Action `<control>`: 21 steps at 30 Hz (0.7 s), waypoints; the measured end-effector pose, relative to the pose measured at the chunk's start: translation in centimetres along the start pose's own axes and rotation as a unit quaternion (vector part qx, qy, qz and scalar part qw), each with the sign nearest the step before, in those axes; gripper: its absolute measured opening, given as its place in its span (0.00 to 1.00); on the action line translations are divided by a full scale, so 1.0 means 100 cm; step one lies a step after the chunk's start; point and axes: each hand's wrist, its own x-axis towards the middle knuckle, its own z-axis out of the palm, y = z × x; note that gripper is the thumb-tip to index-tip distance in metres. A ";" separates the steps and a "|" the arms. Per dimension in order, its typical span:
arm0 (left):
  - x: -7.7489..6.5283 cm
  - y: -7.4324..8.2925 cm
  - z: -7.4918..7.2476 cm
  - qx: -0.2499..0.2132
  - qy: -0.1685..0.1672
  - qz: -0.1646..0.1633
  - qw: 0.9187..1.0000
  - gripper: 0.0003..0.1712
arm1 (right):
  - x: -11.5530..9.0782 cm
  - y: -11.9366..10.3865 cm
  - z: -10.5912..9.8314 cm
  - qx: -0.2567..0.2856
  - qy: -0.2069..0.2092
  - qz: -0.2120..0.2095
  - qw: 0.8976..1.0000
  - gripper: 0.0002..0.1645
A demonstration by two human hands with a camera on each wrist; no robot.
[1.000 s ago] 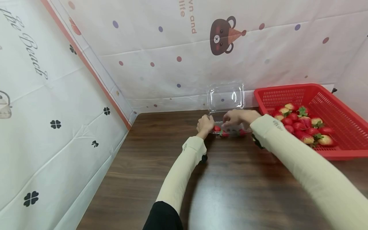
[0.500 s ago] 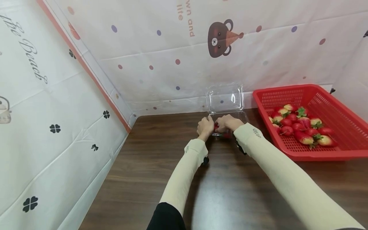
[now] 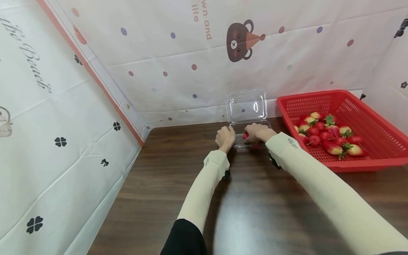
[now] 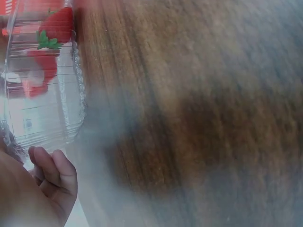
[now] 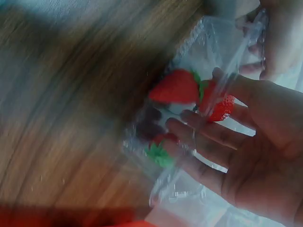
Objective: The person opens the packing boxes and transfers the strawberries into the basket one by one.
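A clear plastic clamshell box [image 3: 241,142] stands on the table with its lid [image 3: 247,107] raised against the back wall sheet. My left hand [image 3: 225,138] grips the box's left end, fingers curled at the rim. Over the box, my right hand [image 3: 257,132] pinches a strawberry [image 5: 219,105] between thumb and fingers; its red side shows at the fingertips in the head view. Two more strawberries lie inside along the front wall: a red one [image 5: 174,87] and one with green leaves toward me [image 5: 160,153]. The right hand hides part of the box in the head view.
To the right of the box stands a red perforated plastic basket [image 3: 377,141] with a pile of strawberries [image 3: 326,134] toward its left side. The brown wood-grain table [image 3: 178,177] extends in front. Printed white sheets [image 3: 178,85] form walls behind and at the left.
My right hand went left inside the box to its left end, then came back slightly right with a strawberry in its fingers. The left hand has stayed at the box's left end.
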 end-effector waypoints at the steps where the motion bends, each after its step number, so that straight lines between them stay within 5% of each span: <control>1: 0.001 0.000 0.000 0.001 -0.001 -0.001 1.000 0.25 | -0.001 0.002 -0.003 -0.002 0.006 0.000 1.000 0.16; 9: 0.005 0.001 -0.004 0.012 -0.013 0.009 1.000 0.25 | -0.006 0.016 -0.042 0.000 0.046 -0.018 0.999 0.09; 16: 0.004 0.007 -0.016 0.057 -0.102 0.000 0.993 0.33 | -0.017 0.035 -0.079 -0.063 0.106 -0.019 0.992 0.16; 21: 0.002 0.012 -0.024 0.099 -0.106 0.028 0.989 0.34 | -0.025 0.048 -0.099 -0.084 0.141 -0.022 0.986 0.19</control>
